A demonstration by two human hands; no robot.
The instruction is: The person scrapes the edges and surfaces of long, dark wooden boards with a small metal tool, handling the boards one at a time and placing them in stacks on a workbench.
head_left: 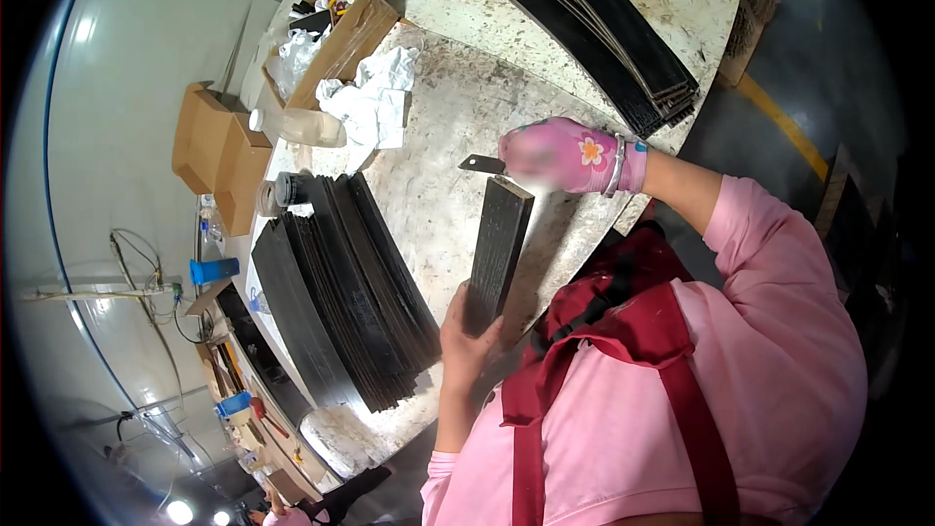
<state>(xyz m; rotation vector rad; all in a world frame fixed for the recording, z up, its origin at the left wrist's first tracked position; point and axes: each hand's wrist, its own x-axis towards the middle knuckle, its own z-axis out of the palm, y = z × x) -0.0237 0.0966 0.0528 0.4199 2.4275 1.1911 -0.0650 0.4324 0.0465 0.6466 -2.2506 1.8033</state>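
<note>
My left hand (466, 336), bare, is wrapped around the lower end of a short black plank (501, 244). The plank slants up and away from me, and its far end shows a paler cut face. At that far end my right hand (565, 158), in a pink flowered glove, is closed around a flat dark blade (482, 164) with a small hole in it. The blade sticks out to the left of the glove, just above the plank's end; whether they touch I cannot tell. Part of the glove is blurred.
Stacked black planks (341, 292) lie on the stained worktable (458, 88) at left, more black strips (594, 34) at the far right. Beyond the left stack are a plastic bottle (302, 127), crumpled white paper (375, 93) and a cardboard box (355, 39). Another person (282, 511) shows at lower left.
</note>
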